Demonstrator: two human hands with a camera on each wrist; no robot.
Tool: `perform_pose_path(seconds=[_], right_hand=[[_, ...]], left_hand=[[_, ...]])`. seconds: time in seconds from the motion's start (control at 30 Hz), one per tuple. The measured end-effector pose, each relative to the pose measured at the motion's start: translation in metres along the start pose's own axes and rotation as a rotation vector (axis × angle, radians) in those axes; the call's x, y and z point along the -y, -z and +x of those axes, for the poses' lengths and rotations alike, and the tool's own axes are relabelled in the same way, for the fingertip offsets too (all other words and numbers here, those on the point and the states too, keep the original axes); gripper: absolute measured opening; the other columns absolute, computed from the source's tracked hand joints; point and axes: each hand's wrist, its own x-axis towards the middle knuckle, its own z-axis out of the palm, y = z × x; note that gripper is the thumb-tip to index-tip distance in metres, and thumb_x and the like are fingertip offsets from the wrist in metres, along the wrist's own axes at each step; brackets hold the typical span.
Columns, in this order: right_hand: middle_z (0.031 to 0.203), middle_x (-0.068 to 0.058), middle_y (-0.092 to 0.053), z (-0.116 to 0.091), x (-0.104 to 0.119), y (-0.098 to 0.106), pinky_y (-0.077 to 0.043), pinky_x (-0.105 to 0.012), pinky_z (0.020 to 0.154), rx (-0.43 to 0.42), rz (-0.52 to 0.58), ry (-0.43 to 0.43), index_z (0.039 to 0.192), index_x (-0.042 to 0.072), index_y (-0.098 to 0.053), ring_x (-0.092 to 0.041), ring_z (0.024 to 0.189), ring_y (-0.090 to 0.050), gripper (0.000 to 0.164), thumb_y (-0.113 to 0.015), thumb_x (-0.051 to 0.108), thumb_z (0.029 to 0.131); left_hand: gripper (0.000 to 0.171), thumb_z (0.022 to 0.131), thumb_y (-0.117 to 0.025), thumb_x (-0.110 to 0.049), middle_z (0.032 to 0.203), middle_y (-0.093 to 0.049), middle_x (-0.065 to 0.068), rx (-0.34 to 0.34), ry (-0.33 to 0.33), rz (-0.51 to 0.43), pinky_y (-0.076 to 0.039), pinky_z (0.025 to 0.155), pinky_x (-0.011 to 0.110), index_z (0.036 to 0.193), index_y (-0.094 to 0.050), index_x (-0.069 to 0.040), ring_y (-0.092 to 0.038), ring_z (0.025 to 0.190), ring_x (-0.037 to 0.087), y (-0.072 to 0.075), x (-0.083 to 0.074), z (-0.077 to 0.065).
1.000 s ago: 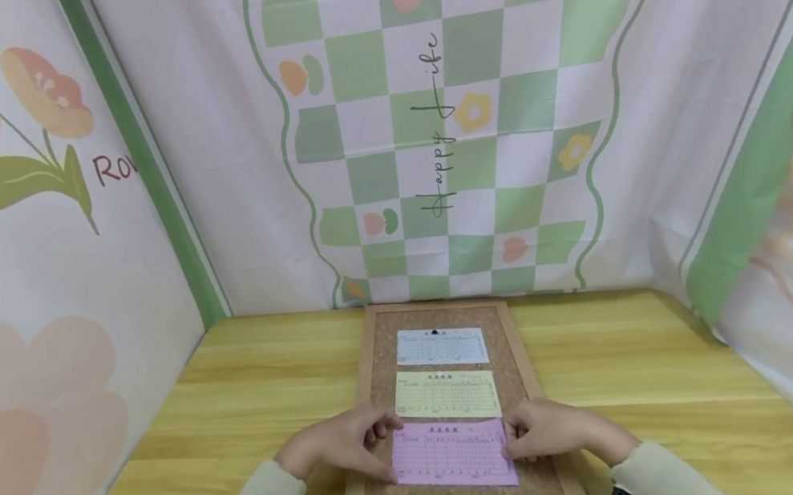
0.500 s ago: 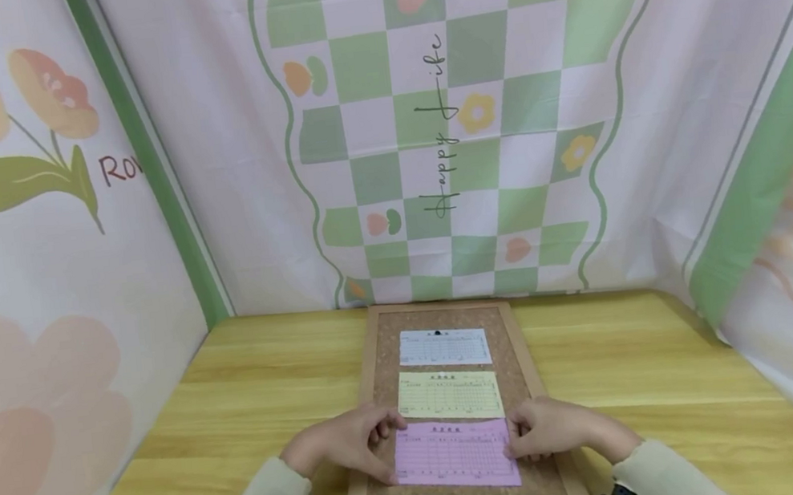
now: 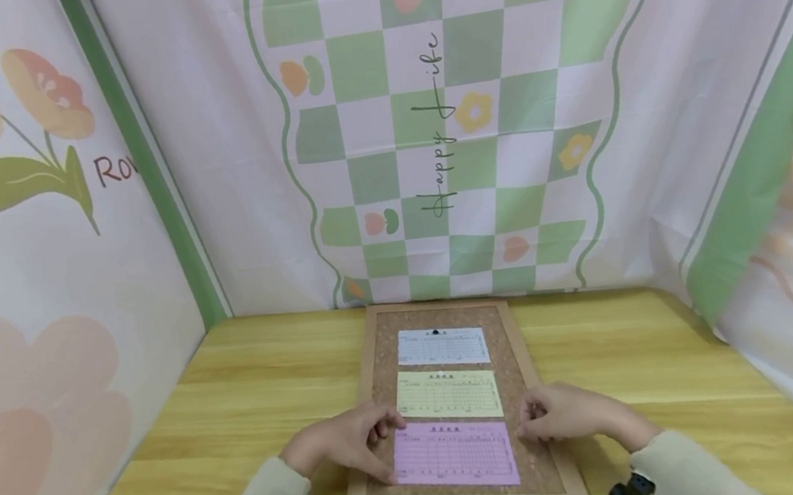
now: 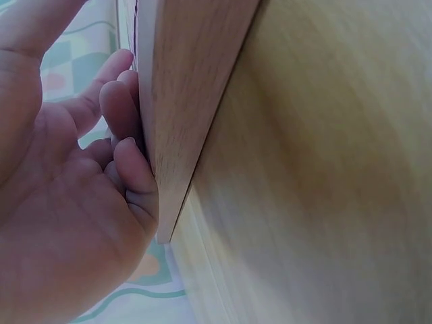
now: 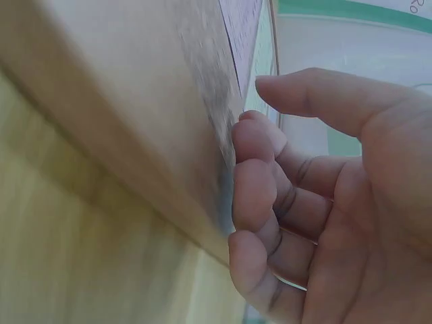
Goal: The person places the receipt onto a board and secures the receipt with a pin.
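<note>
A pink printed slip (image 3: 455,455) lies on the lower part of a wood-framed corkboard (image 3: 462,317). My left hand (image 3: 348,444) is at its left side, thumb tip right at the lower left edge and index finger at the upper left corner. In the left wrist view, that hand's (image 4: 74,196) other fingers bend against the frame's side. My right hand (image 3: 566,413) hovers just off the slip's right edge, over the board's right border. Its fingers (image 5: 253,192) are loosely curled, thumb apart, with nothing between them in the right wrist view.
Above the pink slip lie a yellow slip (image 3: 448,395) and a pale blue slip (image 3: 442,349), the latter with a black pin (image 3: 436,331) at its top. The board rests on a wooden table (image 3: 257,375), its far end near the patterned cloth (image 3: 423,156) behind.
My right hand has let go of the pink slip's right edge and drawn slightly up and to the right. The left hand stays at the slip's left edge.
</note>
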Motion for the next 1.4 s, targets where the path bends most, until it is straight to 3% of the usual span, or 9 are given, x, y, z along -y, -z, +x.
perform_pose_path(seconds=[0.23, 0.37, 0.67, 0.87, 1.17, 1.4], right_hand=[[0.072, -0.001, -0.059, -0.013, -0.01, 0.02, -0.041, -0.026, 0.05, -0.035, -0.059, -0.024, 0.089, 0.01, -0.065, -0.012, 0.058, -0.05, 0.012, -0.069, 0.02, 0.095], [0.069, -0.002, -0.058, -0.023, -0.02, 0.029, -0.042, -0.027, 0.045, -0.03, -0.029, -0.037, 0.093, 0.008, -0.066, -0.011, 0.052, -0.049, 0.01, -0.066, 0.018, 0.096], [0.071, -0.004, -0.06, -0.044, -0.044, 0.042, -0.043, -0.027, 0.053, -0.037, 0.005, -0.044, 0.094, 0.003, -0.065, -0.013, 0.059, -0.054, 0.013, -0.065, 0.015, 0.097], [0.073, -0.003, -0.06, -0.059, -0.062, 0.045, -0.044, -0.025, 0.052, -0.064, 0.028, 0.0, 0.092, 0.002, -0.063, -0.009, 0.06, -0.054, 0.011, -0.063, 0.011, 0.097], [0.074, -0.004, -0.055, -0.074, -0.078, 0.044, -0.044, -0.024, 0.053, -0.023, 0.108, -0.106, 0.096, 0.001, -0.06, -0.012, 0.062, -0.051, 0.015, -0.061, 0.016, 0.1], [0.071, -0.003, -0.053, -0.074, -0.086, 0.037, -0.041, -0.022, 0.051, -0.059, 0.089, -0.111, 0.093, 0.002, -0.06, -0.01, 0.06, -0.049, 0.016, -0.064, 0.017, 0.098]], left_hand=[[0.058, 0.074, -0.09, -0.018, 0.099, -0.046, 0.001, -0.006, -0.006, -0.001, -0.039, 0.076, 0.022, 0.122, -0.057, -0.014, -0.041, 0.085, 0.009, -0.001, 0.005, 0.0], [0.058, 0.074, -0.09, -0.018, 0.099, -0.046, 0.001, -0.005, -0.015, -0.005, -0.039, 0.076, 0.022, 0.122, -0.057, -0.014, -0.041, 0.085, 0.008, -0.001, 0.005, 0.001], [0.058, 0.074, -0.09, -0.017, 0.099, -0.046, 0.002, -0.003, -0.004, -0.02, -0.039, 0.076, 0.022, 0.122, -0.057, -0.014, -0.041, 0.084, 0.009, -0.001, 0.004, 0.0], [0.057, 0.074, -0.09, -0.018, 0.099, -0.046, 0.001, -0.002, -0.005, -0.019, -0.038, 0.075, 0.022, 0.121, -0.057, -0.014, -0.041, 0.084, 0.009, -0.001, 0.003, 0.0], [0.056, 0.075, -0.09, -0.018, 0.098, -0.046, 0.001, 0.005, -0.002, -0.03, -0.038, 0.075, 0.022, 0.121, -0.057, -0.015, -0.041, 0.084, 0.01, -0.001, 0.003, 0.0], [0.057, 0.074, -0.09, -0.018, 0.099, -0.047, 0.002, 0.006, 0.002, -0.027, -0.039, 0.075, 0.022, 0.121, -0.057, -0.015, -0.041, 0.084, 0.01, -0.001, 0.003, 0.0]])
